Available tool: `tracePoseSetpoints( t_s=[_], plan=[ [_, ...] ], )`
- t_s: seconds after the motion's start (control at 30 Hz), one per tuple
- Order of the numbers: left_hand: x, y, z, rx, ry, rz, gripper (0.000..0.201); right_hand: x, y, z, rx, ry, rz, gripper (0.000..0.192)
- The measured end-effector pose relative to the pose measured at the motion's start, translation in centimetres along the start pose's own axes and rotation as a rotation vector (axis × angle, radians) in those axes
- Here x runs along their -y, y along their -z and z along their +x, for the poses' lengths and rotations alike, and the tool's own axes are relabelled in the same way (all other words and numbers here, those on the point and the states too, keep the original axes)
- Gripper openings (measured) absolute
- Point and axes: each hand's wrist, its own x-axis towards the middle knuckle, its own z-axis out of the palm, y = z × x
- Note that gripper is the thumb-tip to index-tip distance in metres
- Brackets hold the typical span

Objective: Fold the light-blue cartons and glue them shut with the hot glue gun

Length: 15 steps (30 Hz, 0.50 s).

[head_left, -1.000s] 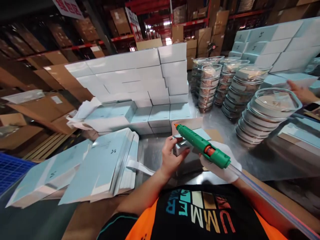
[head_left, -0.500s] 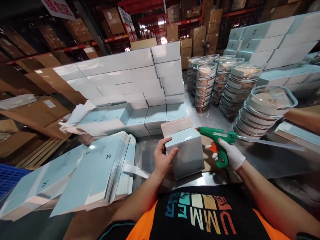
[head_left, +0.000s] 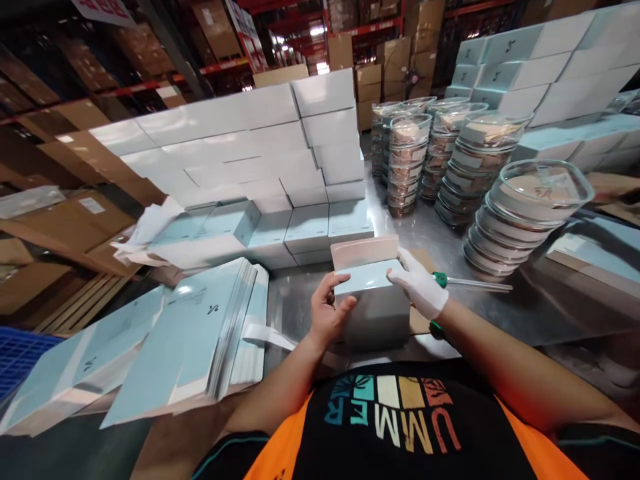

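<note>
A small pale blue carton [head_left: 376, 320] stands upright in front of me, its flap [head_left: 363, 252] raised at the far edge of the top. My bare left hand [head_left: 327, 307] is closed around the carton's left side, thumb on the near face. My right hand [head_left: 419, 283], in a white glove, grips the upper right corner, with fingers at the flap's right end and the thumb at the top panel. Beyond my right wrist lies a green glue gun [head_left: 439, 279], mostly hidden by the hand, with a clear glue stick [head_left: 480, 285] jutting out rightward.
Stacked cartons [head_left: 240, 153] form a wall behind the work spot. Clear round containers [head_left: 515, 227] stand in tall stacks at right on the metal table [head_left: 295, 300]. Flat carton blanks [head_left: 185, 340] are piled at left, near a blue crate [head_left: 25, 353].
My right hand has let go of the glue gun, which now lies on the table. That hand has moved left onto the carton's upper right corner. My left hand keeps its hold.
</note>
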Motion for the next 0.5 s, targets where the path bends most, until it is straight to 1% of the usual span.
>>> tracePoseSetpoints(
  t_s=[0.03,0.1,0.17,0.2,0.23,0.27,0.3,0.37,0.43,0.47,0.5],
  plan=[
    [0.2,0.0,0.0,0.007,-0.028,0.014,0.056,0.0,-0.4,0.3,0.037,0.004,0.012,0.061],
    [0.6,0.0,0.0,0.001,-0.098,0.023,0.050,-0.5,-0.3,0.4,0.104,0.030,0.030,0.063],
    [0.9,-0.1,0.2,-0.030,-0.168,-0.054,0.046,-1.6,0.5,0.1,0.156,0.140,-0.022,0.069],
    [1.0,-0.1,0.2,-0.047,-0.192,-0.113,0.047,-2.1,1.0,-0.2,0.167,0.216,-0.064,0.069],
    [1.0,0.0,0.4,-0.062,-0.205,-0.166,0.051,-2.5,1.4,-0.5,0.172,0.292,-0.105,0.065],
    [1.0,0.1,0.5,-0.059,-0.212,-0.193,0.055,-2.7,1.7,-0.8,0.180,0.357,-0.139,0.057],
    [1.0,0.3,0.7,-0.026,-0.225,-0.187,0.055,-2.8,1.9,-1.1,0.196,0.407,-0.161,0.046],
    [0.7,0.9,1.1,0.106,-0.285,-0.114,0.045,-2.6,2.0,-1.7,0.246,0.455,-0.170,0.030],
    [0.4,1.5,1.5,0.238,-0.362,-0.064,0.026,-2.0,1.8,-2.0,0.287,0.466,-0.163,0.027],
    [0.3,1.7,1.7,0.275,-0.392,-0.064,0.021,-1.8,1.7,-2.0,0.296,0.470,-0.153,0.027],
    [0.2,1.8,1.9,0.293,-0.408,-0.079,0.020,-1.6,1.5,-2.0,0.301,0.472,-0.142,0.026]
  ],
)
